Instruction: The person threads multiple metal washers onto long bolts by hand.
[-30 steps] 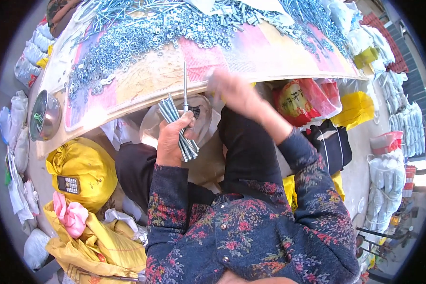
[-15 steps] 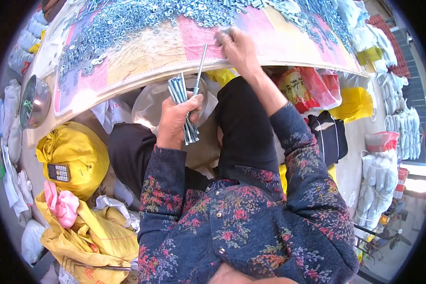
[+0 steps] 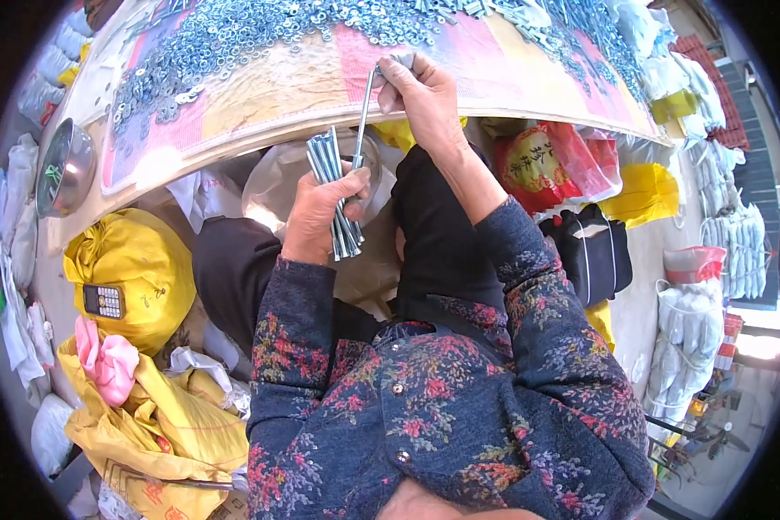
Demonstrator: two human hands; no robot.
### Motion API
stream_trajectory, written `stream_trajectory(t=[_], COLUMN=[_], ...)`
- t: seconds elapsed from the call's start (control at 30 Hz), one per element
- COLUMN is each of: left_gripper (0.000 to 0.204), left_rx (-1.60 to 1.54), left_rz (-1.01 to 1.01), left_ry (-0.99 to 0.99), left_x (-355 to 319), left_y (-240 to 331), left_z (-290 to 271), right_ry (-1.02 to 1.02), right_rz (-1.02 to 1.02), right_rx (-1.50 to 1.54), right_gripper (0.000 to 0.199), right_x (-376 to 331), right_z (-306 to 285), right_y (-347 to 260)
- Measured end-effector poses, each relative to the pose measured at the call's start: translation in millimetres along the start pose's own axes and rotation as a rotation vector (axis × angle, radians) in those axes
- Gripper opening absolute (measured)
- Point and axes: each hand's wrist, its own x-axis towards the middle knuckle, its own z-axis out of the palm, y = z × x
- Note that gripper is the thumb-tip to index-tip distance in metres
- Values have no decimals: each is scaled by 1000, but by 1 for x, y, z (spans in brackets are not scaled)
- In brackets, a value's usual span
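Hardware workshop, by looks: cloth-covered worktop (image 3: 511, 76) at twelve o'clock, heaped with loose metal washers (image 3: 260, 39) toward eleven, metal rods (image 3: 585, 48) toward one; tied pale bundles (image 3: 732, 227) piled at three o'clock; stuffed yellow sack (image 3: 152, 264) at nine o'clock.

2 arms (image 3: 537, 286) bent forward; left hand (image 3: 322, 206) curled tight, right hand (image 3: 426, 97) higher, fingers (image 3: 399, 78) flexed.

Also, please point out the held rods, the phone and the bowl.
Held rods (image 3: 324, 158), head view: bundle's upper part.
Phone (image 3: 106, 302), head view: keypad.
Bowl (image 3: 81, 163), head view: wall, right side.
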Motion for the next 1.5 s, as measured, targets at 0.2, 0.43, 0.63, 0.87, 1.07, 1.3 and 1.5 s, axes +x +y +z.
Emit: stream_trajectory(t=[0.2,0.43,0.63,0.87,1.07,1.3,1.5], left_gripper=[12,12,8,10,11,12,10], left_rx=[-30,-18,115,159,-66,-104,-116], left_rz=[-21,46,194,159,68,17,80], left_ry=[-33,24,84,81,-2,-110,-69], left_x=[0,4,7,16,11,-6,-19], left_y=[0,1,4,0,0,5,14], left_z=[1,1,-2,3,3,-2,-12], right_ry=[19,-33,198,153,-30,-366,-538], right_rz=[16,-290,-177,-131,-64,-43,-27], right_rx=[-104,-534,-1001,-1383,-438,-141,-455], right_gripper=[14,13,32,41,26,20,25], right_x=[4,-2,48,102,43,21,33], right_z=[3,-5,-65,-102,-60,-30,-5], right_y=[3,0,5,55,12,-12,-38])
